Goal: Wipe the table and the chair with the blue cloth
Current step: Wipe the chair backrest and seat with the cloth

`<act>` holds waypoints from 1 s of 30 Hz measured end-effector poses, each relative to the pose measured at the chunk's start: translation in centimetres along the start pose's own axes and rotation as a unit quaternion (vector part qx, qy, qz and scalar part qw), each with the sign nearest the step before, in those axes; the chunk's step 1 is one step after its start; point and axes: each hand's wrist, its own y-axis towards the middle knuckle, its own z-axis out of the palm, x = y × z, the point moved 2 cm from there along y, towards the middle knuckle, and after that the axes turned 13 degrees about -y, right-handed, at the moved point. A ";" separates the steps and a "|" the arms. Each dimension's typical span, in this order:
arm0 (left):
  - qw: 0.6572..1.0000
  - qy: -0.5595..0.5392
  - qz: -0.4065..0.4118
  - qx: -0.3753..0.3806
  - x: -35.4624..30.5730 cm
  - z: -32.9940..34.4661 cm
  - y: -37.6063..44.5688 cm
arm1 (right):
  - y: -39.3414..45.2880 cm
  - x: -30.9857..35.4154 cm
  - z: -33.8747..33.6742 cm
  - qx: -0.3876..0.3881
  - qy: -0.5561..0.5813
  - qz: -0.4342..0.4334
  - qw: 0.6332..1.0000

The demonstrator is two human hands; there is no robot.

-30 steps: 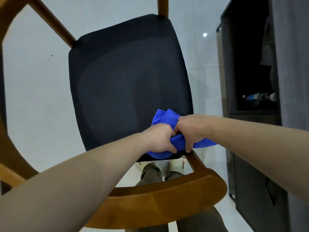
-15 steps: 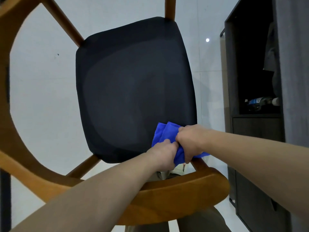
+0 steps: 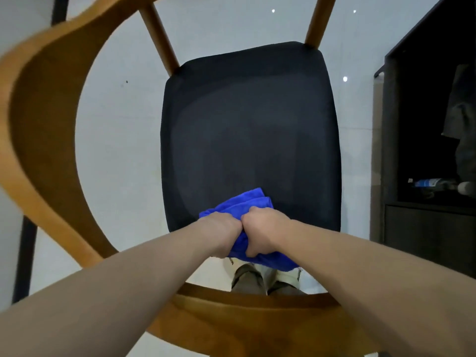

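Blue cloth (image 3: 253, 202) now nearer seat (image 3: 249, 124) middle, both fists, left hand (image 3: 221, 231) and right hand (image 3: 260, 231), tight around it

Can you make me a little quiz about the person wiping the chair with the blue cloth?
1. True or false: only one hand holds the blue cloth.
2. Which part of the chair does the cloth touch: A the black seat, B the wooden backrest, C a leg?
3. What lies on the dark shelf at the right?

Key: 1 false, the left hand and right hand both grip it. 2 A. 3 a bottle.
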 end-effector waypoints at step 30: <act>0.975 -0.164 0.065 -0.133 -15.2 -11.7 6.4 | -7.2 -20.3 -1.1 -0.008 0.027 0.107 0.994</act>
